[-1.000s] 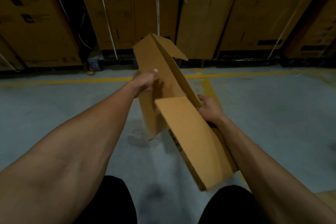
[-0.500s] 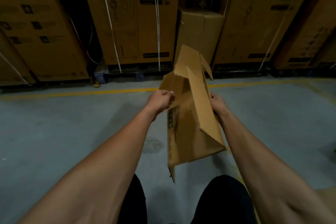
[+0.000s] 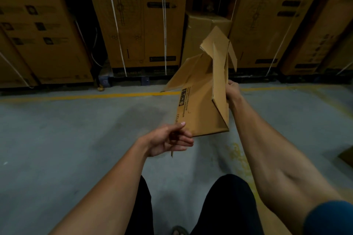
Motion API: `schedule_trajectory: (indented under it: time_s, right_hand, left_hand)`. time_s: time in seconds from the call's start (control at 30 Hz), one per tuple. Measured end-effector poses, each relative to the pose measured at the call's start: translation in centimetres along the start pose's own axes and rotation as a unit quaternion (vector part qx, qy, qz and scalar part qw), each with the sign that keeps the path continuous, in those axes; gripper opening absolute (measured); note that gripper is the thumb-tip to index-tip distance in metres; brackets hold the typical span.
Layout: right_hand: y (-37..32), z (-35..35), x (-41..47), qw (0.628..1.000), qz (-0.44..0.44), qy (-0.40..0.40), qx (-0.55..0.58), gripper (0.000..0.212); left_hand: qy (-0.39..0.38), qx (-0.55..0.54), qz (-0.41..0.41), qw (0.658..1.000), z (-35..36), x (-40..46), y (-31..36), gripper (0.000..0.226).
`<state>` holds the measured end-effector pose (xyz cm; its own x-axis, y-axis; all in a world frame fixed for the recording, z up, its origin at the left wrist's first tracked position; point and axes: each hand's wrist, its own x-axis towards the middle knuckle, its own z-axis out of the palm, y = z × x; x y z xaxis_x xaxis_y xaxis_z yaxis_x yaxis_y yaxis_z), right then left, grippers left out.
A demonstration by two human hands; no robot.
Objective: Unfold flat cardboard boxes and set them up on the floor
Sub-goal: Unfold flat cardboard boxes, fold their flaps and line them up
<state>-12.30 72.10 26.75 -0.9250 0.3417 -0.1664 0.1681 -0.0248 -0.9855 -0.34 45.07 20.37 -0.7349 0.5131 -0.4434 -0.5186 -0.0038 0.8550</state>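
— Box status: how far along is it?

— Left hand [image 3: 170,140], at twelve o'clock just ahead of the knees, has its fingers loosely curled at the near bottom corner of the brown corrugated cardboard box [image 3: 200,101]; whether it grips the edge I cannot tell. Right hand [image 3: 232,89], at one o'clock, grips the box's right wall.

— Opened?

— Partly, I judge: held in the air, skewed, flaps loose. Squaring it and setting it on the grey concrete floor [image 3: 76,129] remain.
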Motion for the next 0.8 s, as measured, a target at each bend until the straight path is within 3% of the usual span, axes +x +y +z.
schedule_trajectory:
  time_s: [0.13, 0.23, 0.3, 0.4, 0.5, 0.57, 0.67, 0.8]
  right_hand:
    - [-0.3, -0.3, 0.1, 1.000, 0.002, 0.001, 0.029, 0.021]
    - [0.1, -0.2, 0.0, 1.000, 0.003, 0.005, 0.007, 0.019]
    - [0.7, -0.2, -0.1, 1.000, 0.005, 0.007, 0.016, 0.022]
    - [1.8, -0.4, 0.2, 0.999, 0.014, 0.002, 0.042, 0.028]
    - [1.9, -0.6, -0.8, 0.998, 0.030, 0.001, 0.051, 0.007]
    - [2.3, -0.8, -1.1, 0.998, 0.044, -0.008, 0.041, 0.024]
    - [3.0, -1.1, -1.4, 0.998, 0.056, -0.025, 0.027, 0.032]
    - [3.3, -1.1, -1.6, 0.997, 0.075, -0.028, 0.021, 0.038]
  left_hand:
    - [0.012, 0.020, -0.082, 0.996, -1.4, 0.6, -2.1, 0.083]
    - [0.041, -0.080, -0.070, 0.994, -1.2, 1.7, -4.4, 0.092]
    - [0.066, -0.186, -0.028, 0.980, -0.2, 2.5, -5.3, 0.085]
    - [0.142, -0.333, 0.050, 0.931, 1.5, 3.6, -5.3, 0.068]
    - [0.193, -0.446, 0.112, 0.867, 2.8, 4.3, -4.4, 0.052]
    - [0.205, -0.480, 0.138, 0.842, 3.2, 4.3, -3.8, 0.040]
    - [0.208, -0.481, 0.146, 0.839, 2.7, 4.2, -3.1, 0.029]
    - [0.221, -0.459, 0.147, 0.848, 1.1, 4.3, -2.6, 0.029]
